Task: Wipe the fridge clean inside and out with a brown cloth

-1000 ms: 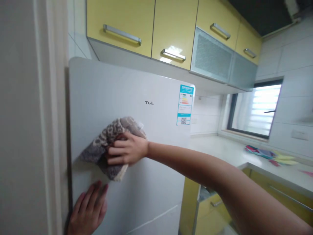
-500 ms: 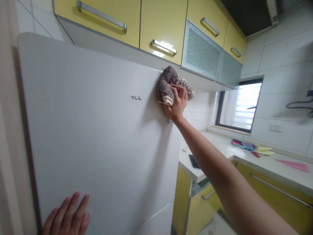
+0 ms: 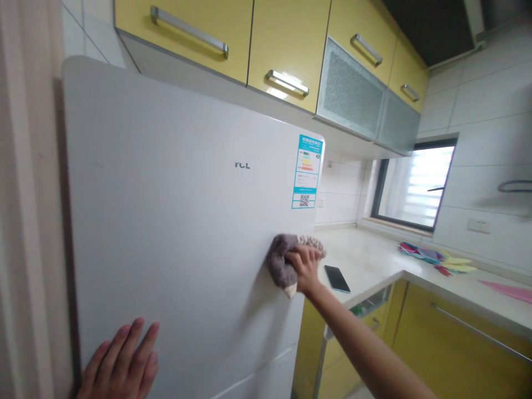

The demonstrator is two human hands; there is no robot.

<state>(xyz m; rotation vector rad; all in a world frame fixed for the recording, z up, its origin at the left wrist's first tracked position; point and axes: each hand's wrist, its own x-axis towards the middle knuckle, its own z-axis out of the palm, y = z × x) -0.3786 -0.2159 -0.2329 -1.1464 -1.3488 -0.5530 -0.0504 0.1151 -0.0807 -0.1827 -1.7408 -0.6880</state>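
Observation:
A white refrigerator (image 3: 166, 221) with a TCL logo fills the left and middle of the head view. My right hand (image 3: 306, 267) grips a bunched brown-and-cream towel (image 3: 281, 266) and presses it on the door near its right edge. Above the towel, an energy label (image 3: 307, 172) with a QR code sticks to the door's upper right corner. At the lower left, my left hand (image 3: 122, 360) rests flat against the door, its fingers stretched out and holding nothing.
Yellow wall cabinets (image 3: 286, 44) hang over the refrigerator. To the right runs a white counter (image 3: 374, 255) bearing a phone (image 3: 337, 279), colourful cloths (image 3: 421, 254) and a pink cloth (image 3: 507, 289). A window (image 3: 415, 185) stands behind it.
My right hand has moved the towel down the door's right side, uncovering the energy label. My left hand stays flat on the door. The view has shifted slightly.

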